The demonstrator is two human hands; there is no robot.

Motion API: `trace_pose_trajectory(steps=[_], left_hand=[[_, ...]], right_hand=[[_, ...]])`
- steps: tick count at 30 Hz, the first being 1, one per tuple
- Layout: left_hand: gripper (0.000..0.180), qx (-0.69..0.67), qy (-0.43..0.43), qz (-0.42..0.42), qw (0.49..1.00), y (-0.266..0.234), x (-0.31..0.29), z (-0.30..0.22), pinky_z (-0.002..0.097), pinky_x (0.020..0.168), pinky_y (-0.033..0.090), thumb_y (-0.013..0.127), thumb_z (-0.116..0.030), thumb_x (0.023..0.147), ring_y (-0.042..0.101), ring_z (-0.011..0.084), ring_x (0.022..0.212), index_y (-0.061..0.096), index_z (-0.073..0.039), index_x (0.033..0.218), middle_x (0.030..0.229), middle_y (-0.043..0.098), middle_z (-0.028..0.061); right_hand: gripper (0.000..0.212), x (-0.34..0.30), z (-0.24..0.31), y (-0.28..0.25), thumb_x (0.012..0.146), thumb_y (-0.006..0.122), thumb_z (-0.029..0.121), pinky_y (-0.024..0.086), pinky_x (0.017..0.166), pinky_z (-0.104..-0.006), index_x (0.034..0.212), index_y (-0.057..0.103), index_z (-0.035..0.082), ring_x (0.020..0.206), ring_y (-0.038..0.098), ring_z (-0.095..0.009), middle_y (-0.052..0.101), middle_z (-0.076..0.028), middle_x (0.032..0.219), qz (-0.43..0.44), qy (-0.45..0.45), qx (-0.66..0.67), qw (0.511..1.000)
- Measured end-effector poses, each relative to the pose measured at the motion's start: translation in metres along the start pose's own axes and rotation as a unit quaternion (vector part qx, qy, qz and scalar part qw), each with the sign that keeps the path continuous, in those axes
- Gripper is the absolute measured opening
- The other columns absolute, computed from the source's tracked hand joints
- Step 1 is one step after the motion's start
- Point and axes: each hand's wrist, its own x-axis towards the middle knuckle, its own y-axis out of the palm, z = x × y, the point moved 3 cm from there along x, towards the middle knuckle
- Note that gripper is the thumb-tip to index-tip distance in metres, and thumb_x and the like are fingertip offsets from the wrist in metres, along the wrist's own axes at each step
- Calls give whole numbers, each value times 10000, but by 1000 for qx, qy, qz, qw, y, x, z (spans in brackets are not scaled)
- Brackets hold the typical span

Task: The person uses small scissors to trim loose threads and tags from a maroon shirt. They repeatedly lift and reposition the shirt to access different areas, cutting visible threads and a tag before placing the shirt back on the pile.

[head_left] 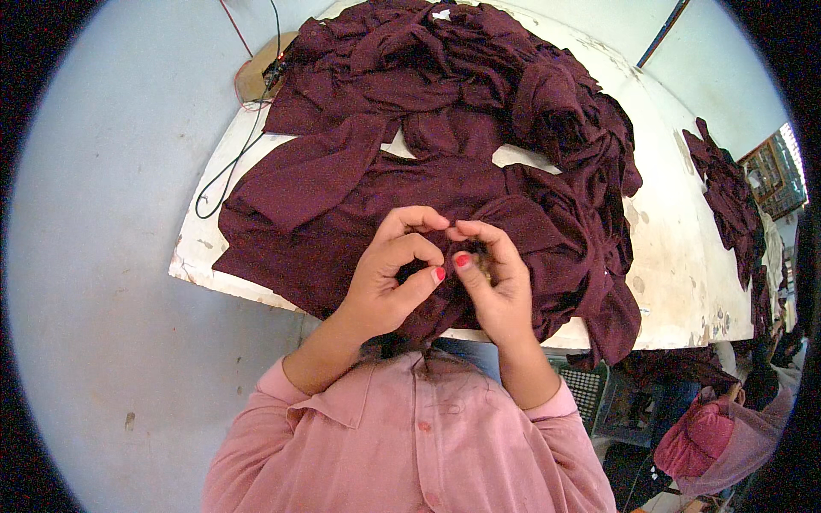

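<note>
The left hand (385, 278) and the right hand (500, 286) were held half curled, with their fingertips nearly meeting over a maroon garment (316, 184), which was spread across the near part of a white table (671, 282). Whether cloth or thread was pinched by either could not be told; a small yellowish thing (485, 267) was partly hidden by the right fingers, and a maroon cloth heap (385, 51) was piled beyond.
</note>
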Motion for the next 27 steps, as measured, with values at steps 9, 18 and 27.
trace_pose_trajectory(steps=[9, 18, 27], left_hand=[[25, -194, -66, -28, 978, 6, -5, 16, 319, 915, 401, 517, -16, 863, 538, 204, 978, 517, -29, 884, 1011, 561, 121], [54, -11, 71, -49, 996, 6, -3, 3, 360, 899, 414, 560, -41, 842, 556, 240, 920, 536, -45, 890, 968, 563, 121], [59, 73, 81, -29, 994, 4, -6, 4, 429, 964, 317, 579, -94, 843, 561, 224, 926, 555, -83, 895, 981, 581, 82]], right_hand=[[418, -6, -1, -5, 853, 673, 148, 420, 837, -289, 1191, 469, 13, 948, 521, -189, 505, -65, 1074, -87, -138, -286, 944], [273, -19, 36, -8, 876, 610, 74, 492, 644, -304, 1133, 604, -19, 700, 619, -261, 629, -160, 867, 68, -98, -221, 968], [232, -16, 39, -4, 849, 641, 69, 513, 636, -319, 1068, 638, -10, 719, 652, -275, 655, -166, 874, 33, -156, -248, 956]])
